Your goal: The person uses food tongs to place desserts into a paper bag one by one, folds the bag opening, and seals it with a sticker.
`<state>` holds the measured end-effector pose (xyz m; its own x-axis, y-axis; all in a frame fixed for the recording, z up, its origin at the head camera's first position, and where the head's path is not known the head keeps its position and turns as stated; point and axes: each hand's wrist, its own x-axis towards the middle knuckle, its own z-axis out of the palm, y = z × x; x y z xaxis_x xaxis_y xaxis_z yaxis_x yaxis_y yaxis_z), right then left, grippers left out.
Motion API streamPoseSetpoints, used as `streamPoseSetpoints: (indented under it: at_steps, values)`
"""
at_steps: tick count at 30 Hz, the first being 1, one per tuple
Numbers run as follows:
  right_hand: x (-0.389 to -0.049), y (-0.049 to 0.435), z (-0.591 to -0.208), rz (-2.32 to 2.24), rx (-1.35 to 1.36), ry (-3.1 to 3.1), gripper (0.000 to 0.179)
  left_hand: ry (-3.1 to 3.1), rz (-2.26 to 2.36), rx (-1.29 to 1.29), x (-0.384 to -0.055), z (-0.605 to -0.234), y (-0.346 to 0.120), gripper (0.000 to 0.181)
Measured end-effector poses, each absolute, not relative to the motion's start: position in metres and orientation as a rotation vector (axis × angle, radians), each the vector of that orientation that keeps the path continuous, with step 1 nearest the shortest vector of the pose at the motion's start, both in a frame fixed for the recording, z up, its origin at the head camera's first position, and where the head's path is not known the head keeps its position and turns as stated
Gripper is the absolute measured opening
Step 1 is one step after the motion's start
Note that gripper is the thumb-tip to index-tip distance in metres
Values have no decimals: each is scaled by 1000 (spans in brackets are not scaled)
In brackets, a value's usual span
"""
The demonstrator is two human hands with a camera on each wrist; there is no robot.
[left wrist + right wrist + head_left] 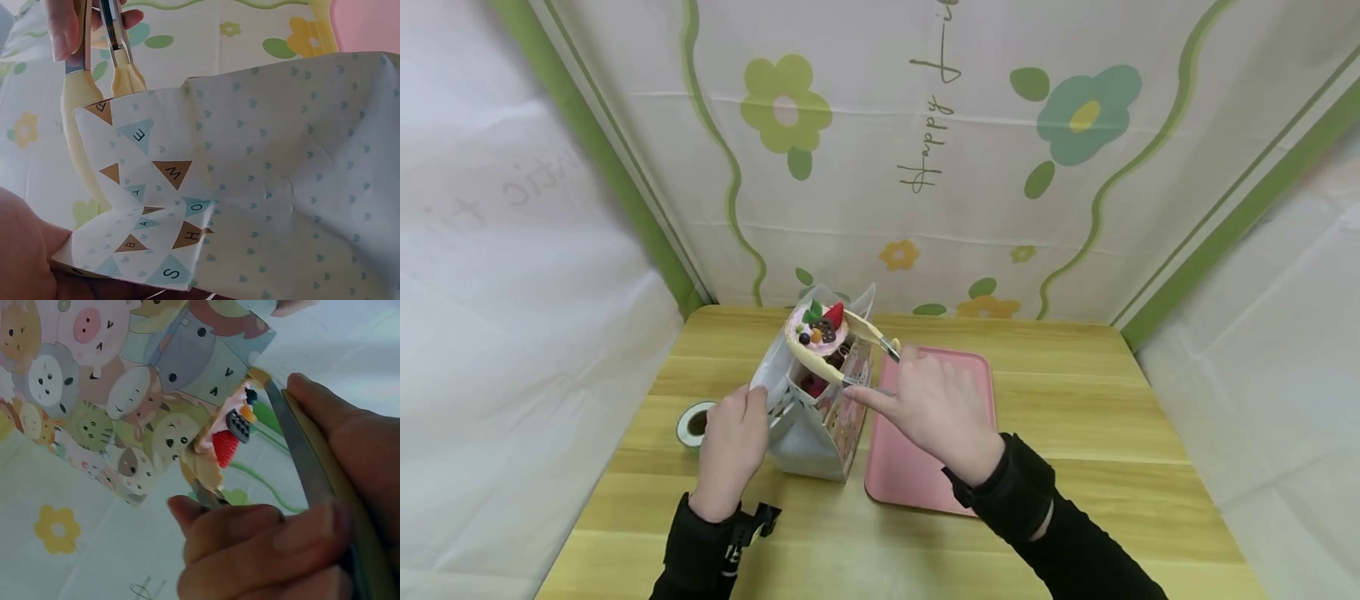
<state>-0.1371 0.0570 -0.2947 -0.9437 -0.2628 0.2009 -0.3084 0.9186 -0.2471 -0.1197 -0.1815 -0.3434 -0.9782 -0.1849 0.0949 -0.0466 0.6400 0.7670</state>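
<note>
My right hand (943,408) grips a pair of tongs (815,364) with cream tips and metal arms. Between the tips is a small tart (817,330) topped with pink cream, a strawberry, dark berries and a green leaf. It hangs over the open mouth of a paper bag (808,442), where other dark and red items show inside. In the right wrist view, cartoon animals cover one side of the bag (94,394). My left hand (733,442) pinches the bag's left rim, and its fingers are partly hidden behind the paper in the left wrist view.
A pink tray (910,467) lies right of the bag on the wooden table (1075,500). A white roll (692,423), possibly tape, sits left of the bag, partly behind my left hand. Flower-printed fabric (850,192) hangs behind the table, with white fabric at both sides.
</note>
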Motion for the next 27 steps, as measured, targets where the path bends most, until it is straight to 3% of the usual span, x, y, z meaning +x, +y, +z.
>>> streamPoseSetpoints:
  at_steps: [27]
  values:
    - [-140,57,-275,186,456,-2926,70,-2702,-1253,230,-122,-343,-180,44]
